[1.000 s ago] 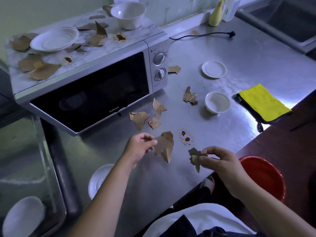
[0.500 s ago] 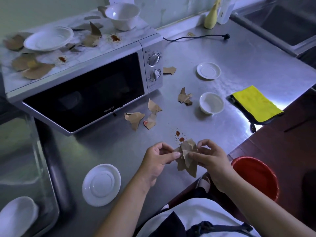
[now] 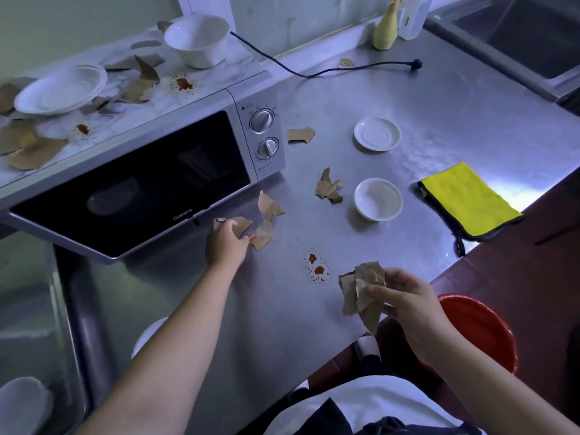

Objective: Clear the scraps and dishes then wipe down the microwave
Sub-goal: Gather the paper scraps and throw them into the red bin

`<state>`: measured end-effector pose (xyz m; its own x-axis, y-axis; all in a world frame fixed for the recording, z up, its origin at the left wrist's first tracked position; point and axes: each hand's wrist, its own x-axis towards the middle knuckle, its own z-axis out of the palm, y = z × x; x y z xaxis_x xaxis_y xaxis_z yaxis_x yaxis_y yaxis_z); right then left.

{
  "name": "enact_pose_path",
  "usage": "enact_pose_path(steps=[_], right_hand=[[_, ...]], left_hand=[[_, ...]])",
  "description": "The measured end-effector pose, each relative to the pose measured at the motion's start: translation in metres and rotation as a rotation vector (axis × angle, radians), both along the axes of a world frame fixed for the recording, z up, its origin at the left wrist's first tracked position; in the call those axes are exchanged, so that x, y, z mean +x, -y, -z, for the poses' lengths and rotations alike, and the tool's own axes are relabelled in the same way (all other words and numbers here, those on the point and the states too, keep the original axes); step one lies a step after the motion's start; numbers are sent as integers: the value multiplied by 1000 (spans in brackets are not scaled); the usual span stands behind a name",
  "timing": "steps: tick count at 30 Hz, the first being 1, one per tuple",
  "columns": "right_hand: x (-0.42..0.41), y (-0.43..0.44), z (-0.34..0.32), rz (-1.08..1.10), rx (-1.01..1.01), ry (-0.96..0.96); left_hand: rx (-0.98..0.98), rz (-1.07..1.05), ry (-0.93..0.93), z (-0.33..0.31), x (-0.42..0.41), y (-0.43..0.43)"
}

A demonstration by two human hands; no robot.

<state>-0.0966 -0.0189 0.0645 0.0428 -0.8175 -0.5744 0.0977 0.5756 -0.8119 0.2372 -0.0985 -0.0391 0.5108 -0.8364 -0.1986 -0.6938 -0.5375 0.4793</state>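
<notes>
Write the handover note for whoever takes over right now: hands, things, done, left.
Right hand grips a bunch of scraps over the counter edge, near the red bin.
Left hand is on a scrap in front of the microwave; grip unclear.
Loose scraps, saucer and small bowl sit on the counter; top scraps, plate and bowl on the microwave.
Done: one bunch gathered.
Left: other scraps, all dishes, sauce stains, wiping with the yellow cloth.

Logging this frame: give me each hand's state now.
Left hand: on a paper scrap, grip cannot be told.
Right hand: holding crumpled paper scraps.
</notes>
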Motion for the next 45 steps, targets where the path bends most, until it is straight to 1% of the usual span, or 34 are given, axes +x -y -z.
enact_pose_path(steps=[4,9,13,15,17,18,21,22,24,25,29,31,33,36,39,41,45], right_hand=[[-18,15,6,3,23,-4],[-39,30,16,37,72,3],[-43,38,17,25,70,1],[-44,42,17,22,60,9],[-45,46,17,24,54,10],[-45,48,16,28,54,10],[-45,49,15,48,55,3],[-45,49,14,53,56,0],[-46,49,13,62,54,-2],[-47,49,12,66,50,-1],[-50,48,9,88,37,-14],[-52,47,8,106,31,-18],[-53,46,5,126,26,-17],[-53,46,0,138,15,-20],[-54,49,-2,145,12,-36],[-54,50,-2,152,15,-34],[-53,53,-1,138,16,-22]], left_hand=[[91,-7,83,14,1,16],[56,-16,157,16,-6,15],[-40,-170,19,14,-1,15],[-111,-207,3,11,-4,13],[-179,-170,25,6,-15,11],[-175,-118,49,6,-22,9],[-44,65,155,8,-39,5],[0,109,165,9,-42,5],[54,150,136,10,-44,7],[54,132,99,10,-45,9],[-64,-149,-164,8,-36,24],[-32,-235,-249,13,-27,34],[47,-238,-297,22,-21,40],[131,-159,-235,40,-18,44],[162,-69,-199,33,-27,43],[169,-18,-164,27,-31,42],[152,12,-127,19,-33,40]])
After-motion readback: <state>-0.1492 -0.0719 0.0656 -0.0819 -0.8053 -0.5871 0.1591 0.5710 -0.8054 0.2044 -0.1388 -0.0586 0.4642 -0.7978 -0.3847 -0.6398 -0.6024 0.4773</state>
